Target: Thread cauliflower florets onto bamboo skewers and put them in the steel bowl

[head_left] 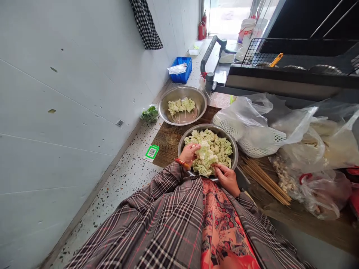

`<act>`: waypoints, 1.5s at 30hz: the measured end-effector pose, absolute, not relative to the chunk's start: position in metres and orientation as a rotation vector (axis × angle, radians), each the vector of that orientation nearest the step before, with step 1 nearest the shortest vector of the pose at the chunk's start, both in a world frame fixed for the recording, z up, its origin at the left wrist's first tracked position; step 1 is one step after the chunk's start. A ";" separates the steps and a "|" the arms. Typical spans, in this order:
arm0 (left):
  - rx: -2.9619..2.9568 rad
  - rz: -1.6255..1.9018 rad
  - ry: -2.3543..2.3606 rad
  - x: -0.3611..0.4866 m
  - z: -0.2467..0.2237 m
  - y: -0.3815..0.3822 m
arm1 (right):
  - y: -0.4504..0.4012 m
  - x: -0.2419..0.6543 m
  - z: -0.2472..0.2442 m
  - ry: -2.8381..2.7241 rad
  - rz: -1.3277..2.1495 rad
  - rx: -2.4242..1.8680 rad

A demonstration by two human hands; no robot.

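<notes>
A metal bowl [236,151] full of cut cauliflower [224,147] stands close to my body. Over its left side, my left hand [189,154] is closed on a cauliflower piece [202,152]. My right hand [226,177] is closed at the bowl's near right rim, its fingertips pinched by the cauliflower; what they hold is too small to make out. Beyond it, a wider metal bowl [162,108] contains cauliflower on thin sticks [185,115]. A bundle of wooden sticks [265,179] lies to the right of the near bowl.
Plastic bags [252,123] crowd the right side, near a bag of pale pieces [283,175]. A blue basket [181,76], a bag of greens [150,114] and a QR card [152,153] lie along the left wall. A black rack [258,48] stands at the back right.
</notes>
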State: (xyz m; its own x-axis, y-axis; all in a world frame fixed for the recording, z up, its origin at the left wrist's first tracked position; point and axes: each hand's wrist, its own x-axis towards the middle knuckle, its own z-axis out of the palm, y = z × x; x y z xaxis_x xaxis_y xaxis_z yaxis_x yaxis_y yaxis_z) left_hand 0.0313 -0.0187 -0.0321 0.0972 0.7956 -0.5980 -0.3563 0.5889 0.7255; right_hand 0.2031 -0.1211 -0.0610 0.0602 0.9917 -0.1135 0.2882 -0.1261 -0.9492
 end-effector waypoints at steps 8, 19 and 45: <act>0.438 0.939 1.200 0.027 -0.033 -0.025 | -0.127 0.195 -0.055 -1.405 0.960 -1.560; 0.383 0.981 1.093 0.012 -0.025 -0.023 | -0.127 0.171 -0.050 -1.464 0.864 -1.601; 0.370 1.111 1.027 -0.089 -0.028 0.051 | 0.053 0.120 0.020 -2.405 0.148 -1.678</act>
State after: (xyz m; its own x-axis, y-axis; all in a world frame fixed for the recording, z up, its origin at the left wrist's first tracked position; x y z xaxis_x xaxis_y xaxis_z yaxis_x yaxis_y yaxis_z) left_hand -0.0887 0.0508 -0.0276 0.0689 0.8681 -0.4917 -0.5587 0.4418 0.7019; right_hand 0.1202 0.0528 0.0204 -0.3329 0.9366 0.1097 0.9160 0.3488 -0.1982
